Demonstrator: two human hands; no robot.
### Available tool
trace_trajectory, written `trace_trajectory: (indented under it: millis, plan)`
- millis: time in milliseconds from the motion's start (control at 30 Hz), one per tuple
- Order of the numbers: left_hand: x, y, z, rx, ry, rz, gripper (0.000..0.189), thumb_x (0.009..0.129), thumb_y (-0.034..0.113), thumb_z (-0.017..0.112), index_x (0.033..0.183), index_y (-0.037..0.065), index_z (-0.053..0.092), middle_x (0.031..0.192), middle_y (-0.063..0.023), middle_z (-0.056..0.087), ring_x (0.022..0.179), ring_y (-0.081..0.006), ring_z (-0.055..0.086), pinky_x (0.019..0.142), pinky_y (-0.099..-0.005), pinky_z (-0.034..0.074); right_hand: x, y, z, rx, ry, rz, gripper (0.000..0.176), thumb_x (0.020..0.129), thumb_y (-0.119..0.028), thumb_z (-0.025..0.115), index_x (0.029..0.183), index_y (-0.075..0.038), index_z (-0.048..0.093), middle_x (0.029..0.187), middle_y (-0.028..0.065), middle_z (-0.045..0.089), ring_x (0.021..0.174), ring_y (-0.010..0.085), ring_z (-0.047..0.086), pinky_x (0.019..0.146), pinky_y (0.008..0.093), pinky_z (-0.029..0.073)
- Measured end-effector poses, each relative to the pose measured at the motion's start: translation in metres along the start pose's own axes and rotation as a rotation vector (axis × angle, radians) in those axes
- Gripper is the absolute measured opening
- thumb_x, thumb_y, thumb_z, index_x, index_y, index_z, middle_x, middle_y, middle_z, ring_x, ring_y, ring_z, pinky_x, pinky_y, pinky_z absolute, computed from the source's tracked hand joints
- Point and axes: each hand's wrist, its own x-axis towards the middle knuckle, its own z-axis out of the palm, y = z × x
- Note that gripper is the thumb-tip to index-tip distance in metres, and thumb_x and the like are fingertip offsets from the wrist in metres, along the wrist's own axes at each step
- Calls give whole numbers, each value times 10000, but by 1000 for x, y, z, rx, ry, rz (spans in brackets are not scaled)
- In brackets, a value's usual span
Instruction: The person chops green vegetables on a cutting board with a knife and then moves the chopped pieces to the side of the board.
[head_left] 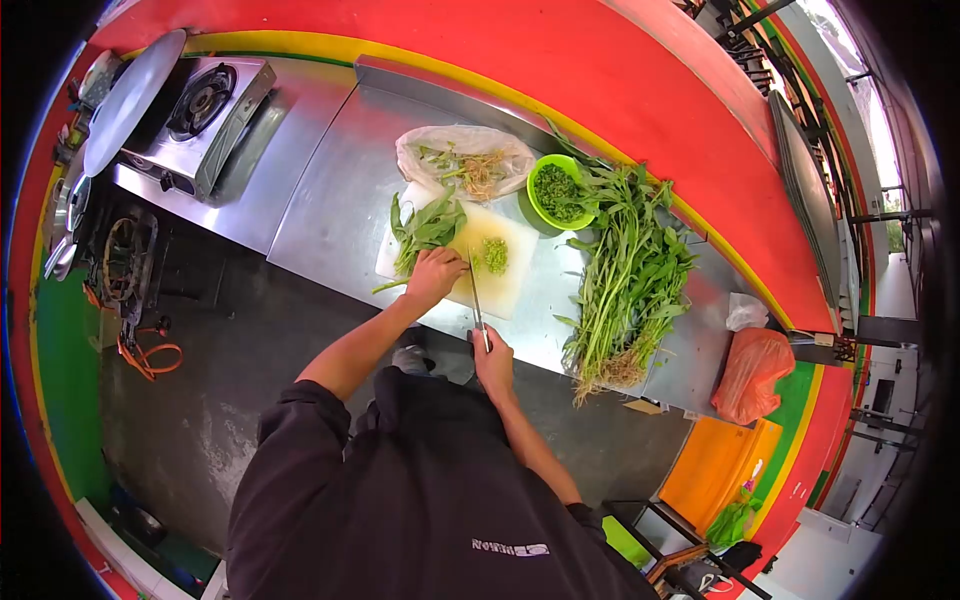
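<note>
My left hand (pixel 437 277) is closed around a bunch of leafy greens (pixel 430 226) at the left part of the white cutting board (pixel 512 288). In my right hand (pixel 493 362) is the handle of a knife (pixel 476 300), whose blade points away from me and lies close beside my left fingertips. Just right of the blade, a small pile of chopped green pieces (pixel 495 255) rests on the board. A green bowl (pixel 546 213) beyond the board's right corner holds chopped dark greens.
A clear plastic bag (pixel 415 150) with roots and scraps lies behind the board. To the right are a large heap of long-stemmed greens (pixel 630 260) and an orange-red bag (pixel 752 375). A gas stove (pixel 205 110) stands on the left of the metal counter (pixel 330 225).
</note>
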Motion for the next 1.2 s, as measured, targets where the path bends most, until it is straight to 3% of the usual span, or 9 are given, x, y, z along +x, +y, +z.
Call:
trace_trajectory:
  millis: [300,367,567,633,900,1200]
  plan:
    - [-3,4,-3,-12,24,-29,159,911,207,691,1038,163,777,978,22,667,992,-185,612,863,-380,419,6,-7,3,78,10,-41,327,1017,-277,619,1197,-14,691,854,231,717,745,390,706,706,424,536]
    - [-1,-1,3,-8,31,-16,150,903,203,698,1031,181,773,971,34,653,988,-178,602,854,-384,417,-3,-9,2,51,14,4,320,1026,-273,615,1192,-12,697,842,189,729,720,238,699,698,383,530]
    - [-1,-4,2,-14,36,54,155,890,187,694,1024,198,771,968,50,638,975,-170,596,832,-377,421,2,4,8,4,31,-47,314,1029,-273,613,1194,-19,698,836,177,735,714,250,699,698,380,530]
    - [0,-1,-4,-18,-15,20,143,917,208,690,1018,146,771,986,18,678,978,-187,613,856,-381,422,5,1,7,12,39,-46,315,1030,-272,613,1196,-19,697,841,180,736,729,256,709,701,381,532]
    - [3,0,-6,-33,-23,-1,147,910,206,702,1023,143,771,989,15,669,976,-200,611,862,-385,420,-7,5,6,41,40,-35,317,1028,-263,613,1207,-12,688,891,173,755,777,261,735,724,374,543]
    - [1,0,-4,-12,17,27,134,899,204,717,1000,136,772,983,11,677,985,-204,625,858,-389,428,1,3,9,29,52,-34,310,1021,-266,631,1178,-8,698,820,181,729,686,210,693,672,365,526]
